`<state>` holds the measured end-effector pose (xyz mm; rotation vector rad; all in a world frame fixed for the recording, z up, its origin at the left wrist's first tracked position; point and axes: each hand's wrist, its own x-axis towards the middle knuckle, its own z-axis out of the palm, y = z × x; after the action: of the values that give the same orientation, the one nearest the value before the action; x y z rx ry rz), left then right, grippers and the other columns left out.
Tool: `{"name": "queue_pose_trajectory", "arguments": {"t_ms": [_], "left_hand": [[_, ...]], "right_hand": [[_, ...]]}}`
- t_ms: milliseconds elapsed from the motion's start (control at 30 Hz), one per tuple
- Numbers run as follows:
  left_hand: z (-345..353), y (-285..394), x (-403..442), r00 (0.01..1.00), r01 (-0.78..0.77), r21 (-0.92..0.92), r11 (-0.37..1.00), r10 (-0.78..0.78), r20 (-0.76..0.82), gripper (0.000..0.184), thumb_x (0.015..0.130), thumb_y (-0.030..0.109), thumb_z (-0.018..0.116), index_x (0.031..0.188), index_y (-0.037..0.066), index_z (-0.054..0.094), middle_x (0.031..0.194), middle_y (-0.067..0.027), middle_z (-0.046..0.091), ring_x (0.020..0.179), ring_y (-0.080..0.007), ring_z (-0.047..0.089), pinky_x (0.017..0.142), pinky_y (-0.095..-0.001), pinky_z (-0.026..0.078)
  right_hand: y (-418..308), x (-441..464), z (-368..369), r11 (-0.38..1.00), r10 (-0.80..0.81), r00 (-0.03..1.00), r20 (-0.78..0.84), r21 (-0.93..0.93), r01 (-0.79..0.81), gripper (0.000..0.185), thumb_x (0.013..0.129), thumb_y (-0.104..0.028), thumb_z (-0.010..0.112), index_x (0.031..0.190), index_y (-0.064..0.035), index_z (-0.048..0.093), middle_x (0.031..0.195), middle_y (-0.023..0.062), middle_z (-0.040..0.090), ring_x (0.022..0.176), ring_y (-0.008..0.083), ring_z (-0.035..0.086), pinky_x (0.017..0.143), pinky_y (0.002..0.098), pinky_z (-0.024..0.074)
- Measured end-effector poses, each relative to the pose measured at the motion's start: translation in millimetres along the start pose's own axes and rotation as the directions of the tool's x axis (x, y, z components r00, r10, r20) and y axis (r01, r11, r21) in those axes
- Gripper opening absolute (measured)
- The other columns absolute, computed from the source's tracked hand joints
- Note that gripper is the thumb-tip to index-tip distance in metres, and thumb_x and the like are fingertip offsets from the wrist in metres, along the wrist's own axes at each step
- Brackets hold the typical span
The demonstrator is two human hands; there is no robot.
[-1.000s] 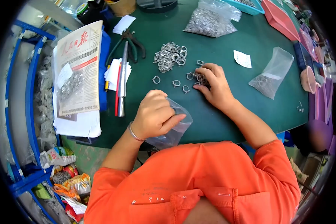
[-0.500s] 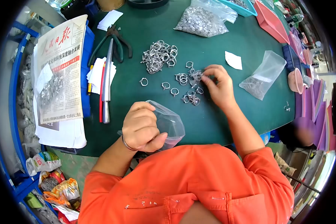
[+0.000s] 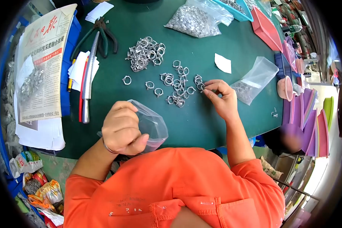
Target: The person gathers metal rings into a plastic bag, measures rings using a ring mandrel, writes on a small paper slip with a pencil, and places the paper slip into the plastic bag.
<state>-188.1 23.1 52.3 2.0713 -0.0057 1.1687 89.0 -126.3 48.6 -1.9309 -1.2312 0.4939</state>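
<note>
My left hand point(image 3: 121, 127) is closed around a clear plastic bag point(image 3: 154, 127), whose open mouth spreads to its right at the table's front edge. The fingertips of my right hand point(image 3: 221, 97) are pinched on a small cluster of silver-coloured metal rings point(image 3: 198, 80). Whether these rings are lifted or touch the table, I cannot tell. Just left of them lies a loose group of rings point(image 3: 176, 85). Farther back and left is a bigger ring pile point(image 3: 144, 53). Single rings, one of them a ring point(image 3: 126, 79) at the left, lie apart on the green tabletop.
Pliers point(image 3: 97, 36), a tapered metal rod point(image 3: 88, 81) and a newspaper point(image 3: 43, 79) are on the left. A filled bag point(image 3: 193, 21) sits at the back. A paper slip point(image 3: 223, 63), another plastic bag point(image 3: 254, 81) and a pink tray point(image 3: 266, 28) are at the right.
The view has shifted, so the table appears farther left. My right hand has drawn a few rings rightward from the loose group. My left hand keeps its hold on the bag.
</note>
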Motion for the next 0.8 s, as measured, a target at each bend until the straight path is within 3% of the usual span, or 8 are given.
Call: {"name": "queue_pose_trajectory", "arguments": {"t_ms": [67, 133, 233, 300, 400, 600, 700, 800], "left_hand": [[0.7, -1.3, -0.5, 1.0, 0.003, 0.005, 1.0, -0.003, -0.002, 0.024, 0.077, 0.012, 0.064, 0.059, 0.005, 0.05, 0.058, -0.0039, 0.05, 0.054, -0.0192, 0.05, 0.069, -0.0405, 0.047], [2.3, -1.8, 0.3, 0.999, 0.017, 0.002, 1.0, -0.017, -0.034, 0.024, 0.065, 0.008, 0.07, 0.055, 0.008, 0.048, 0.055, -0.0032, 0.047, 0.053, -0.02, 0.049, 0.069, -0.0366, 0.047], [3.8, -2.5, -0.3, 0.999, 0.02, 0.001, 1.0, -0.02, -0.041, 0.025, 0.066, 0.008, 0.07, 0.054, 0.007, 0.048, 0.055, -0.0034, 0.047, 0.053, -0.0201, 0.049, 0.067, -0.0368, 0.047], [4.1, -3.2, -0.7, 0.999, 0.014, 0.004, 1.0, -0.013, -0.048, 0.025, 0.066, 0.008, 0.07, 0.054, 0.007, 0.047, 0.055, -0.0034, 0.046, 0.052, -0.02, 0.048, 0.067, -0.037, 0.047], [4.0, -3.1, -0.2, 0.999, 0.017, 0.002, 1.0, -0.017, -0.047, 0.025, 0.066, 0.008, 0.069, 0.054, 0.007, 0.047, 0.055, -0.0033, 0.046, 0.052, -0.0199, 0.048, 0.066, -0.0368, 0.047], [4.6, -4.0, -0.3, 0.999, 0.007, -0.005, 1.0, -0.007, -0.052, 0.024, 0.067, 0.007, 0.069, 0.055, 0.007, 0.048, 0.055, -0.0034, 0.046, 0.051, -0.0198, 0.047, 0.065, -0.0366, 0.047], [3.9, -5.7, -2.4, 0.999, -0.014, -0.018, 1.0, 0.013, -0.045, 0.02, 0.075, 0.007, 0.062, 0.061, 0.004, 0.049, 0.058, -0.0046, 0.049, 0.054, -0.0193, 0.049, 0.066, -0.0403, 0.047], [4.7, -6.5, -1.9, 0.999, -0.016, -0.025, 1.0, 0.015, -0.04, 0.019, 0.075, 0.006, 0.062, 0.061, 0.004, 0.049, 0.057, -0.0047, 0.05, 0.053, -0.0193, 0.05, 0.066, -0.0402, 0.047]], "right_hand": [[6.8, -2.4, -8.5, 0.936, 0.305, 0.949, 0.081, 0.16, -0.315, 0.008, 0.084, -0.004, 0.068, 0.086, 0.0034, 0.066, 0.103, 0.0078, 0.066, 0.085, 0.0086, 0.059, 0.07, 0.0255, 0.0484], [8.0, -5.9, -14.7, 0.915, 0.321, 0.939, 0.121, 0.217, -0.341, 0.008, 0.085, -0.004, 0.066, 0.087, 0.004, 0.066, 0.103, 0.007, 0.066, 0.086, 0.0084, 0.058, 0.069, 0.0258, 0.0486], [10.2, -12.0, -18.7, 0.936, 0.261, 0.958, 0.114, 0.214, -0.281, 0.008, 0.086, -0.003, 0.064, 0.09, 0.0029, 0.066, 0.103, 0.0075, 0.066, 0.085, 0.0107, 0.06, 0.068, 0.0254, 0.0487], [9.4, -12.1, -19.1, 0.991, 0.078, 0.995, -0.067, -0.105, -0.085, 0.008, 0.085, -0.001, 0.063, 0.093, 0.0005, 0.066, 0.098, 0.008, 0.065, 0.083, 0.0137, 0.061, 0.068, 0.0261, 0.0489], [13.1, -13.4, -18.8, 0.991, 0.129, 0.988, -0.088, -0.023, -0.132, 0.012, 0.083, 0.0, 0.064, 0.094, -0.0012, 0.066, 0.093, 0.0081, 0.063, 0.079, 0.0161, 0.06, 0.066, 0.0271, 0.0488], [10.4, -16.4, 7.7, 0.933, -0.18, 0.983, -0.035, -0.321, 0.159, 0.023, 0.075, -0.002, 0.073, 0.095, -0.0007, 0.062, 0.088, 0.0106, 0.058, 0.074, 0.0213, 0.058, 0.062, 0.031, 0.0482], [4.6, -13.6, 3.1, 0.984, 0.058, 0.994, -0.09, -0.161, -0.072, 0.025, 0.074, -0.001, 0.072, 0.097, 0.0008, 0.061, 0.088, 0.012, 0.058, 0.074, 0.0241, 0.058, 0.063, 0.033, 0.049], [-3.5, -3.3, 11.0, 0.985, -0.078, 0.991, -0.109, -0.16, 0.06, 0.026, 0.075, -0.001, 0.071, 0.098, 0.0005, 0.06, 0.088, 0.0117, 0.057, 0.072, 0.0228, 0.058, 0.063, 0.0319, 0.0489]]}}
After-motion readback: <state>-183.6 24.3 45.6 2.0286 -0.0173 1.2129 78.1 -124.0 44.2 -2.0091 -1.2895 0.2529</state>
